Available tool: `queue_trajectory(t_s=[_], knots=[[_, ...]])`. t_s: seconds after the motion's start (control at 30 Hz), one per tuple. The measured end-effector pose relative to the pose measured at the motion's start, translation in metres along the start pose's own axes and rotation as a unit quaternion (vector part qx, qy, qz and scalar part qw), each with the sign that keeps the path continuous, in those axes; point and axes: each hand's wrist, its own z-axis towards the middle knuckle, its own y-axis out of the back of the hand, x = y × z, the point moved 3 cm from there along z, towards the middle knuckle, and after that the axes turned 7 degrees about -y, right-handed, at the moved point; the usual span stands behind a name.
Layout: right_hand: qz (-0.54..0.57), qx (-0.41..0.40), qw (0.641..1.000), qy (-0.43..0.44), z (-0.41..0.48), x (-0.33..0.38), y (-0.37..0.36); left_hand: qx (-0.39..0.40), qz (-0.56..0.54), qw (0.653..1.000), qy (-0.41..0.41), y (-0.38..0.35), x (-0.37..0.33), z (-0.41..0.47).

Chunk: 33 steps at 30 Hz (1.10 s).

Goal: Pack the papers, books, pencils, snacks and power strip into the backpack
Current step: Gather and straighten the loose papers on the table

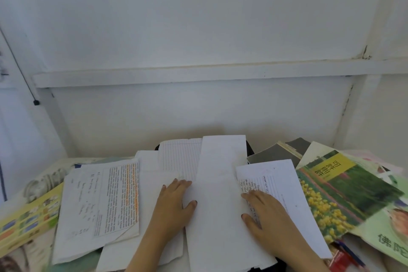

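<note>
Treat loose papers [217, 161], lower centre of frame beneath flat, straight-fingered left hand [174, 203] and right hand [267, 214], as probably light, limp and slippery; square into one stack, then grip both long edges, supporting underneath.

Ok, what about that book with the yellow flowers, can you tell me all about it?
The flower book lies flat and skewed on the right, closed, cover up. Its paper cover shows yellow flowers, green plants and a pink strip, with a yellow panel of dark characters at the far end. A handwritten sheet lies along its left edge and a pale green book meets its near edge. Neither the left hand nor the right hand touches it.
</note>
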Motion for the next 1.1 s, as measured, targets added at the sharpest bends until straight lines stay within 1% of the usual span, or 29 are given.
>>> queue_trajectory(t_s=[0.07, 0.13, 0.23, 0.3, 0.37, 0.47, 0.53, 0.6, 0.63, 0.7, 0.8, 0.87, 0.93, 1.0, 1.03, 1.1], knots=[[-0.008, 0.003, 1.0, -0.005, 0.0, 0.0, -0.003, -0.002, 0.0, 1.0, -0.001, 0.0, 0.001, 0.002], [-0.005, 0.003, 1.0, -0.005, 0.0, -0.001, -0.005, -0.005, -0.023, 1.0, -0.001, 0.002, 0.001, 0.005], [0.007, -0.008, 1.0, -0.005, 0.001, -0.001, -0.006, -0.007, -0.111, 0.994, -0.003, 0.007, -0.002, 0.008], [0.04, -0.017, 0.999, -0.003, 0.003, -0.002, -0.003, -0.018, -0.184, 0.983, 0.015, 0.01, -0.004, 0.009], [0.09, -0.025, 0.996, 0.004, 0.004, -0.001, 0.0, -0.031, -0.278, 0.959, 0.045, 0.014, -0.006, 0.009], [0.187, -0.029, 0.982, 0.006, 0.002, -0.002, 0.007, -0.047, -0.442, 0.892, 0.08, 0.02, -0.013, 0.008], [0.269, -0.026, 0.963, -0.013, 0.002, -0.005, 0.012, -0.064, -0.503, 0.857, 0.089, 0.023, -0.017, 0.009], [0.341, 0.008, 0.939, -0.039, 0.002, -0.007, 0.014, -0.079, -0.525, 0.842, 0.092, 0.025, -0.02, 0.011], [0.375, 0.026, 0.925, -0.047, 0.003, -0.008, 0.014, -0.083, -0.524, 0.843, 0.09, 0.026, -0.022, 0.013], [0.435, 0.025, 0.897, -0.072, 0.002, -0.009, 0.016, -0.081, -0.506, 0.855, 0.085, 0.025, -0.027, 0.014], [0.496, -0.039, 0.859, -0.118, -0.001, -0.014, 0.024, -0.059, -0.486, 0.868, 0.081, 0.019, -0.036, 0.015], [0.508, -0.091, 0.846, -0.134, -0.003, -0.019, 0.031, -0.019, -0.472, 0.878, 0.075, 0.011, -0.045, 0.014], [0.476, -0.149, 0.856, -0.137, -0.005, -0.027, 0.039, 0.029, -0.416, 0.907, 0.059, -0.001, -0.054, 0.012], [0.412, -0.191, 0.882, -0.129, -0.007, -0.036, 0.046, 0.057, -0.329, 0.942, 0.035, -0.014, -0.062, 0.009], [0.371, -0.198, 0.898, -0.127, -0.008, -0.039, 0.048, 0.058, -0.296, 0.953, 0.024, -0.018, -0.066, 0.008], [0.274, -0.192, 0.933, -0.131, -0.01, -0.045, 0.052, 0.061, -0.258, 0.964, 0.013, -0.026, -0.074, 0.007]])
